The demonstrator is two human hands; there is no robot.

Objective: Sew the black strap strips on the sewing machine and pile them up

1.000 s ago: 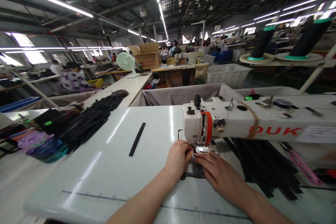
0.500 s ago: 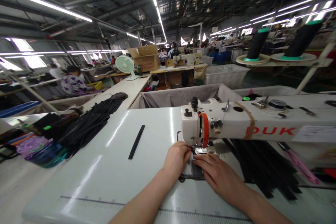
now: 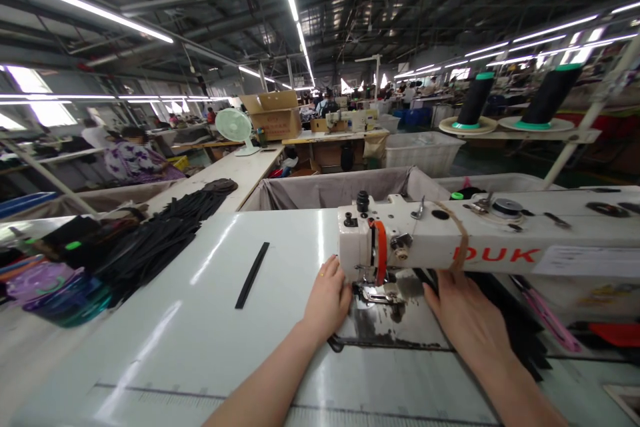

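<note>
My left hand (image 3: 327,297) is beside the needle area of a white sewing machine (image 3: 400,233), at the left of its head. Its fingers are curled together, and whatever they pinch is hidden. My right hand (image 3: 467,317) reaches under the machine's arm at a pile of black strips (image 3: 525,340). Its thumb is apart from its fingers, a dark strip end shows near the thumb, and the fingertips are partly hidden. Bare metal shows at the needle plate (image 3: 385,323) between both hands. One black strip (image 3: 253,275) lies alone on the pale tabletop to the left.
Pink-handled snips (image 3: 550,320) lie right of the strips. A heap of black strips (image 3: 165,233) and a purple and teal container (image 3: 60,290) stand at the left. Behind the table is a cloth-lined bin (image 3: 330,188). Two black thread cones (image 3: 475,101) stand at right.
My right hand has moved right, from the needle area to the strip pile. My left hand has shifted slightly left and up, away from the presser foot. The view has turned slightly right.
</note>
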